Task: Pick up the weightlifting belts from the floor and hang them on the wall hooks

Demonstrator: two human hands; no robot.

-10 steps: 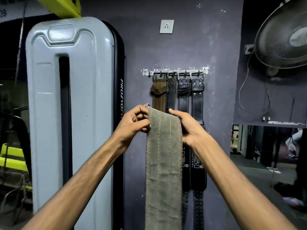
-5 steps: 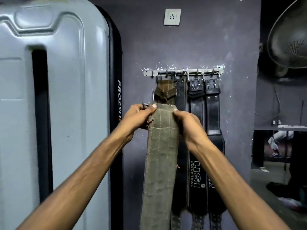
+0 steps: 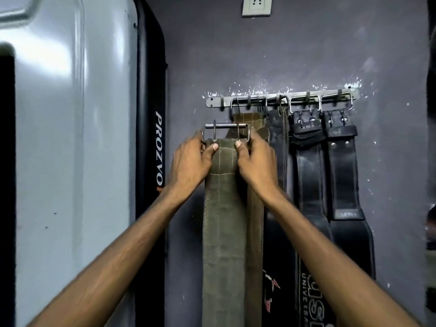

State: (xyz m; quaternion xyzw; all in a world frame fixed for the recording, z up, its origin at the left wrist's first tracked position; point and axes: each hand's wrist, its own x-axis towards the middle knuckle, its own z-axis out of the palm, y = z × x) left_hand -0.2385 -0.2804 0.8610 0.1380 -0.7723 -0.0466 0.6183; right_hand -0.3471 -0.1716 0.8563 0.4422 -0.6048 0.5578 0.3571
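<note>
In the head view, the left hand [image 3: 191, 161] and the right hand [image 3: 256, 164] are both raised to the wall, each clamped on the top end of an olive-green belt [image 3: 224, 220]. The fingers [image 3: 213, 147] of the left hand are curled tight around the belt's left edge, thumb pressed flat on the front face just below the buckle [image 3: 226, 132]; the right hand mirrors this on the right edge, its thumb tip on the front face and the other fingers wrapped behind, out of sight. The belt sits between the two hands and hangs straight down from them, past the lower edge of the picture. Its buckle stands up above the thumbs, below and a little left of the hook rail [image 3: 280, 100], apart from it and not on any hook. The belt is a thick, matte woven or suede-like strap with pale stitch lines running lengthwise and across; the buckle is a rectangular grey metal frame with two prongs. The rail is a flat metal bar screwed to a dark purple-grey wall [image 3: 306, 43] with chipped white paint along it. Hanging from it by their buckles are a brown-green belt [image 3: 247, 119] directly behind the held one and three black leather belts [image 3: 309, 173], smooth and worn, one with white lettering. At left stands a glossy grey moulded machine cover [image 3: 70, 138] with a black edge.
</note>
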